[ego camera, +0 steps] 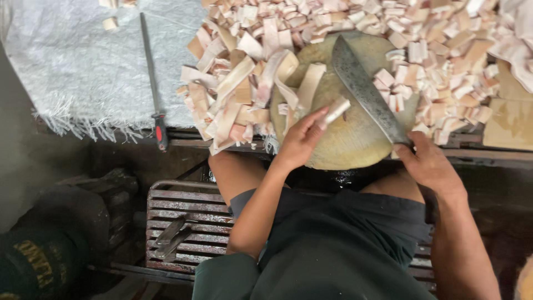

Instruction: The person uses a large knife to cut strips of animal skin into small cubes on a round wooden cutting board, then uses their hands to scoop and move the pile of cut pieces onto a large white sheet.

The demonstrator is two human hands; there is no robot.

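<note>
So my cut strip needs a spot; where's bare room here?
The round chopping block is bare near its front edge, between left hand and cleaver. The white sacking left of the sharpening steel is free. The pile of cut pieces crowds the rest.

Left hand [302, 139] pinches a pale meat strip [336, 110] on the round chopping block [347, 141] at the desk's near edge. Right hand [427, 161] grips a cleaver [363, 89], blade laid across the block. Cut pieces [433, 33] heaped around; sharpening steel [152, 78] on white sacking [83, 66].
</note>
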